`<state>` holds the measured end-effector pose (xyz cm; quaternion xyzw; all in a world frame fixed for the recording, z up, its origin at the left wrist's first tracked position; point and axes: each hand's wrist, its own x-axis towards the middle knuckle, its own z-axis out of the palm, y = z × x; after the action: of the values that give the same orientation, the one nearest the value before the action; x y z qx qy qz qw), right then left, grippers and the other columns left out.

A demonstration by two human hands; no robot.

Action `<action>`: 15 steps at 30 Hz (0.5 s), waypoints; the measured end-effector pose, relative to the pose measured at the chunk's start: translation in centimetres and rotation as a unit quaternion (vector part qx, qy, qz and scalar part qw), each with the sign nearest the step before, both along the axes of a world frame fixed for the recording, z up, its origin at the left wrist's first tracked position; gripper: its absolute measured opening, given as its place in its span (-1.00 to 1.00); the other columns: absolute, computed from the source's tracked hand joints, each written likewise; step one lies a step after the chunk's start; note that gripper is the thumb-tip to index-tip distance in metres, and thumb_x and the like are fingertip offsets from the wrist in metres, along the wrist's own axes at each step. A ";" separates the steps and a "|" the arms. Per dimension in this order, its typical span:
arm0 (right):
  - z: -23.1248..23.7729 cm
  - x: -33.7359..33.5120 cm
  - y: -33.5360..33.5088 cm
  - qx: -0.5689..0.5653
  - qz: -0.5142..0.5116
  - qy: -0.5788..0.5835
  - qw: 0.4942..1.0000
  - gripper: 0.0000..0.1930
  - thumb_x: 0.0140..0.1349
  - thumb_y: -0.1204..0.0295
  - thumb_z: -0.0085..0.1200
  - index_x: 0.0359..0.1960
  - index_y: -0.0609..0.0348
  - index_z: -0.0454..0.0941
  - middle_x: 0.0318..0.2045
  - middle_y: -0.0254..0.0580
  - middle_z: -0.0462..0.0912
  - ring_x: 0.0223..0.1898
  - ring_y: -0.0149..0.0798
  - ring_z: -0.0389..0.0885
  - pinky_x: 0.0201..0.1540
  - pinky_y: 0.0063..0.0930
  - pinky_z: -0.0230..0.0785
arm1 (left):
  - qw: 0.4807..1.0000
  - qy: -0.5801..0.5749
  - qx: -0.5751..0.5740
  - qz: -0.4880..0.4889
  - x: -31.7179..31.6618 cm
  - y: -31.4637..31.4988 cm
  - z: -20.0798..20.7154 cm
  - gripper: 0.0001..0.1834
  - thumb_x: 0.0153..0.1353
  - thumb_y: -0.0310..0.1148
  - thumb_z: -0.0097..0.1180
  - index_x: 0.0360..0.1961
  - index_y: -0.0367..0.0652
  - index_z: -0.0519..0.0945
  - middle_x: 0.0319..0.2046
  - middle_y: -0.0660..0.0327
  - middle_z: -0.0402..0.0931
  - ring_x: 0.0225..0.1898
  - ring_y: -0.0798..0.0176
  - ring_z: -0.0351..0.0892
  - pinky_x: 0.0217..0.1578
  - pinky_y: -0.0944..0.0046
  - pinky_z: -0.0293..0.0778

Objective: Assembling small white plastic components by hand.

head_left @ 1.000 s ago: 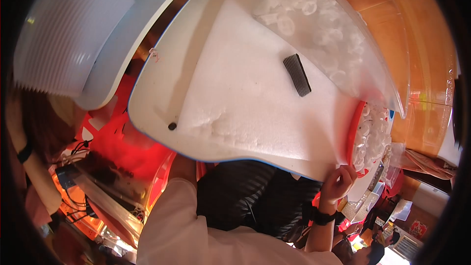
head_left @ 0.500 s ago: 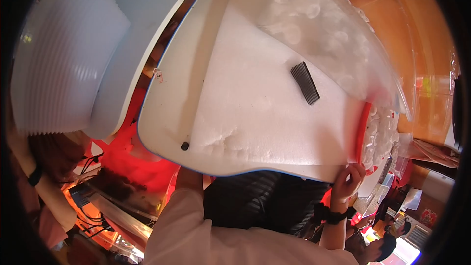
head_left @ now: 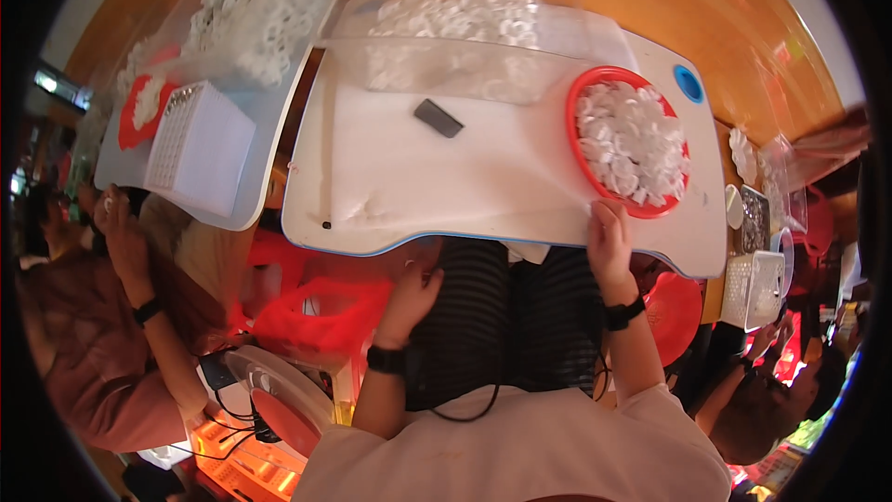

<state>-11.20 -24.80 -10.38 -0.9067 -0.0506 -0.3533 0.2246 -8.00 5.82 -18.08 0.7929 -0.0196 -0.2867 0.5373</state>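
Note:
My right hand (head_left: 609, 240) is at the front edge of the white table (head_left: 390, 214), just below a red round basket (head_left: 573, 121) heaped with clear plastic ring-like pieces (head_left: 632, 139). Its fingers are curled together, and what they hold, if anything, is hidden. Beside my left thigh, below the table edge, my left hand (head_left: 409, 297) has its thumb apart from its fingers and shows nothing in it. A dark grey ribbed block (head_left: 438, 118) lies on the white foam sheet (head_left: 492, 163) covering the tabletop.
A clear bin (head_left: 455, 65) of similar pieces stands at the table's back. The adjoining table at left carries a white stack (head_left: 200, 144), a red container (head_left: 139, 112) and more pieces. A co-worker's arm (head_left: 153, 316) is at left. White baskets (head_left: 751, 288) stand at right.
The view has swung and pulled back, showing the whole table and basket. My left hand has come into sight beside my thigh. My right hand stays by the table's front edge.

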 end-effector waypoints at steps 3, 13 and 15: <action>0.1 -0.3 -0.1 0.023 -0.012 0.001 1.000 -0.69 0.00 0.73 0.04 -0.18 0.22 0.47 -0.26 -0.07 0.51 -0.28 -0.04 0.55 -0.26 -0.38 0.44 | 0.973 -0.216 0.051 -0.063 -1.0 -1.2 7.0 -0.77 0.18 -0.39 0.04 -0.17 -0.29 0.47 -0.29 0.05 0.50 -0.27 0.19 0.53 -0.23 0.25 0.43; 0.2 -0.3 -0.3 0.079 -0.022 0.030 0.996 -0.76 0.10 0.59 0.03 -0.17 0.11 0.46 -0.28 -0.24 0.51 -0.37 -0.13 0.56 -0.41 -0.37 0.43 | 0.827 -0.553 0.040 -0.094 14.4 -10.0 25.4 -0.85 0.23 -0.41 -0.05 -0.24 -0.25 0.49 -0.27 0.13 0.52 -0.20 0.19 0.49 -0.17 0.31 0.36; 0.3 -0.2 -0.3 0.080 -0.017 0.033 0.996 -0.75 0.10 0.58 0.03 -0.16 0.12 0.46 -0.28 -0.22 0.51 -0.37 -0.11 0.56 -0.40 -0.35 0.43 | 0.837 -0.517 0.109 -0.141 18.9 -11.9 25.0 -0.78 0.26 -0.34 -0.08 -0.17 -0.22 0.50 -0.21 0.15 0.53 -0.13 0.26 0.46 -0.13 0.33 0.35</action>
<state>-11.44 -25.07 -10.05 -0.8976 0.0006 -0.3298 0.2923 10.88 -6.10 6.93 0.8679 -0.3745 0.0921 0.3132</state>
